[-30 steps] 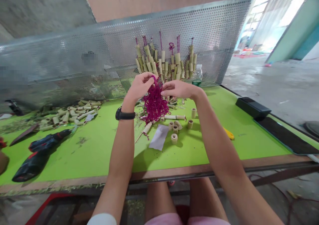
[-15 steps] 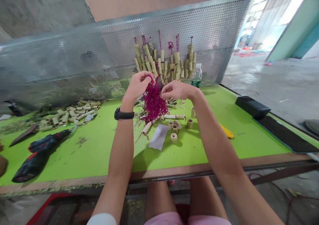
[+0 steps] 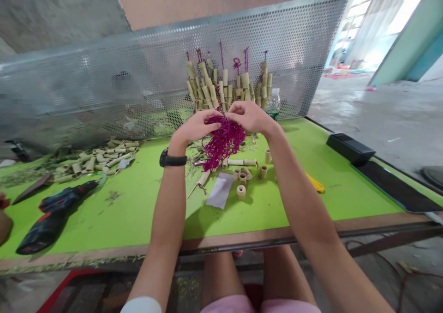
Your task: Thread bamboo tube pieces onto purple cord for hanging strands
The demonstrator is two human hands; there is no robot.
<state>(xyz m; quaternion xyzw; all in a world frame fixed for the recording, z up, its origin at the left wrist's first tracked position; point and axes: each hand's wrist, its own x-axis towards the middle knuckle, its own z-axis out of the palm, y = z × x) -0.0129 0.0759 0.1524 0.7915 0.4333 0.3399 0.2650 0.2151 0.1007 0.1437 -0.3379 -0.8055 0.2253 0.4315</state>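
A tangled bunch of magenta cord [image 3: 224, 142] hangs above the green table, gripped from the left side by my left hand [image 3: 199, 127]. My right hand [image 3: 247, 115] pinches the cord at the top of the bunch, its fingertips close to those of the left. Below the bunch lie a jointed bamboo piece [image 3: 242, 162], a white paper slip [image 3: 220, 190] and several short bamboo rings [image 3: 241, 192]. Strung bamboo pieces [image 3: 226, 84] with magenta cords lean on the metal mesh behind.
A cordless drill [image 3: 57, 211] and a pile of bamboo tubes [image 3: 100, 159] lie at the left. A bottle [image 3: 273, 104] stands behind my right hand. On the right are a yellow-handled tool [image 3: 314, 183], a black box [image 3: 350, 147] and a dark flat device [image 3: 394, 186].
My left hand has lowered and shifted right with the cord. My right hand has risen to the top of the bunch, which has swung to the right and spread.
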